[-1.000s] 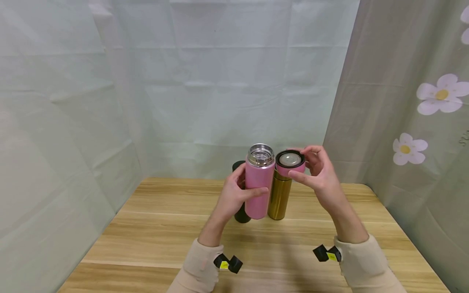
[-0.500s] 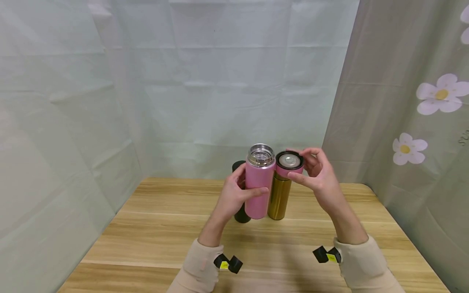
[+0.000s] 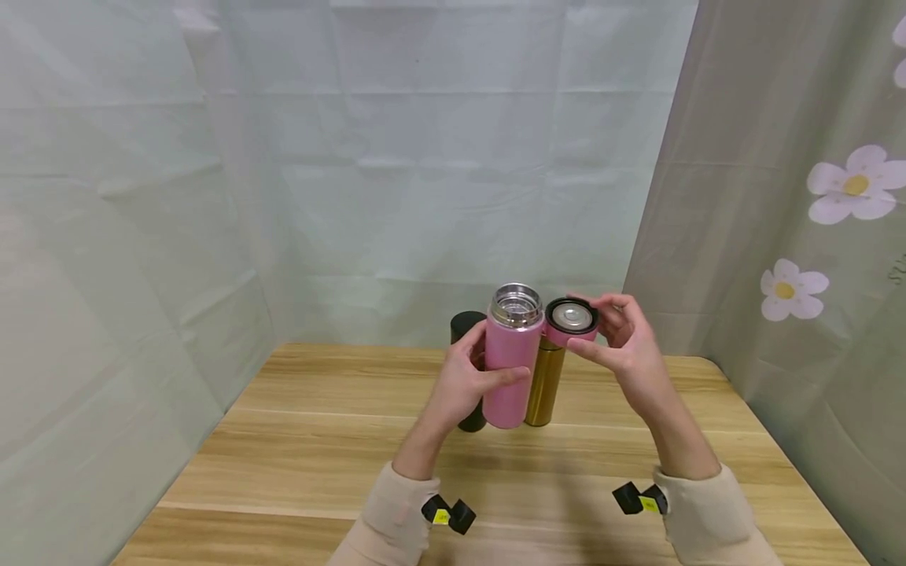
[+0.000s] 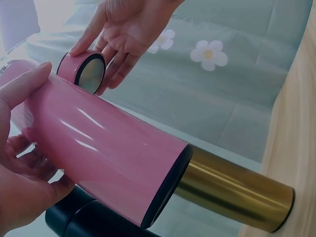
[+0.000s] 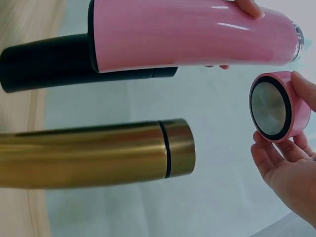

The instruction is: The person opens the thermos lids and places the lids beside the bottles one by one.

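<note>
A pink thermos bottle (image 3: 511,369), its steel mouth uncovered, is held above the table by my left hand (image 3: 467,381), thumb across the front. My right hand (image 3: 630,354) grips the pink lid (image 3: 572,324) by its sides, just right of the bottle's mouth, underside facing up towards the head view. From the wrist views the lid's round metal disc (image 5: 268,108) faces downward. Behind the pink bottle stand a gold thermos (image 3: 543,385) and a black thermos (image 3: 469,322), each partly hidden by it. The gold one has its cap on in the right wrist view.
A wood-grain table (image 3: 318,440) lies under the bottles. Pale cloth (image 3: 425,196) hangs behind it and at the left, and a curtain with white flowers (image 3: 794,289) hangs at the right. Each wrist wears a small black device (image 3: 449,515).
Between the half-second-old frame and now, both hands have shifted slightly right and down with the pink bottle and its lid. Both grips stay the same, and the lid remains apart from the mouth.
</note>
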`<state>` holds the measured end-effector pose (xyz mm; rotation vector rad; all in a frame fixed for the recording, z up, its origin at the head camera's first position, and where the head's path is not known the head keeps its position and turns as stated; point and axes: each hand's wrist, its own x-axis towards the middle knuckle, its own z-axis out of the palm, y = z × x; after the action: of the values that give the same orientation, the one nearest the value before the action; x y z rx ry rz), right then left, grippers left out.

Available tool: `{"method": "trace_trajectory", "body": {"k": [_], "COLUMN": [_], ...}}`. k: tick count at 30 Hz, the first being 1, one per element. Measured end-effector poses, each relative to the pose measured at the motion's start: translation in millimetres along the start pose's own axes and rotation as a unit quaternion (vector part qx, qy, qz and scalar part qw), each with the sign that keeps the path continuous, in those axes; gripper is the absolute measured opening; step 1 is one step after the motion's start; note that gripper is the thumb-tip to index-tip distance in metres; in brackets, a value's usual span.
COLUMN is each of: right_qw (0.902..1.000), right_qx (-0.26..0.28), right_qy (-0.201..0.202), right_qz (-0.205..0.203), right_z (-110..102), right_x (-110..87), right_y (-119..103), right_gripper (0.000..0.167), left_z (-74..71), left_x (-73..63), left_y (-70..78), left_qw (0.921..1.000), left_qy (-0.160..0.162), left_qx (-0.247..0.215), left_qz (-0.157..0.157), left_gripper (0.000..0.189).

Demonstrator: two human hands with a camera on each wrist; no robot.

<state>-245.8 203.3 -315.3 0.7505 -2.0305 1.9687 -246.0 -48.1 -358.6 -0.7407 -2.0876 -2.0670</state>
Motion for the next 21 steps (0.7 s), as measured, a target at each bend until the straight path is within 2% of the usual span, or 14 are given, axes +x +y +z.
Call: {"method": "trace_trajectory", "body": {"k": [7, 14, 21], "right_qw": [0.9998, 0.9987, 0.9964], "right_qx": [-0.009, -0.02, -0.048], "right_qy": [0.011, 0.028, 0.046], "right_qz": [0.015, 0.037, 0.053], "right_z": [-14, -35, -56], "right_x": [-4.4, -10.9, -17.9], "right_y": [8, 19, 28], "right_gripper": [0.048, 0.048, 0.047], "left_z": [12.2, 28.0, 49.0], "left_x": [2.8, 4.9, 16.4], "left_y": [-10.8, -21.3, -23.0], "left_qw": [0.9999, 1.0, 0.9991], "left_qy": [-0.011, -0.003, -0.003], "left_qx": [0.0, -0.006, 0.008], "left_qz": [-0.003, -0.007, -0.042], "left_gripper": [0.078, 0.075, 0.077]}}
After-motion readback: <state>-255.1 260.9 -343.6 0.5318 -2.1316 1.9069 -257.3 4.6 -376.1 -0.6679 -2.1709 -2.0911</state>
